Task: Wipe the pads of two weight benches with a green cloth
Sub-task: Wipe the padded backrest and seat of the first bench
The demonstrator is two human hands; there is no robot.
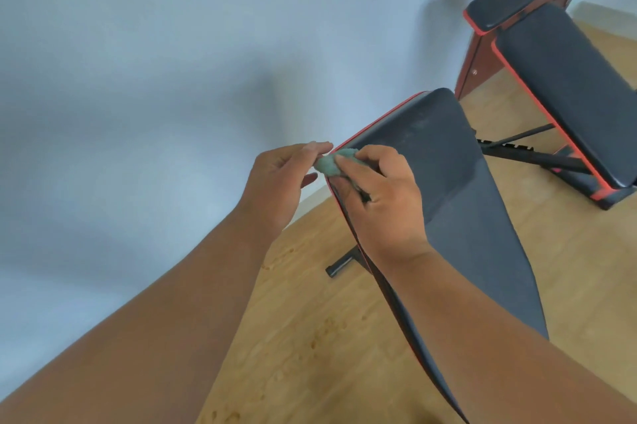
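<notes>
The green cloth (pixel 330 164) is bunched small between both hands, just over the upper left corner of the near bench pad (pixel 458 202), a long dark pad with red edging. My left hand (pixel 281 182) pinches the cloth from the left with its fingertips. On the cloth's right side my right hand (pixel 381 197) grips it with thumb and fingers, the hand lying over the pad's left edge. A second bench (pixel 565 92) stands at the upper right, with a dark back pad and a small headrest pad (pixel 503 2).
A pale wall fills the left and top. The floor is light wood (pixel 310 337). A black foot bar (pixel 341 265) of the near bench sticks out to the left. A dark red door frame (pixel 482 54) stands behind the second bench.
</notes>
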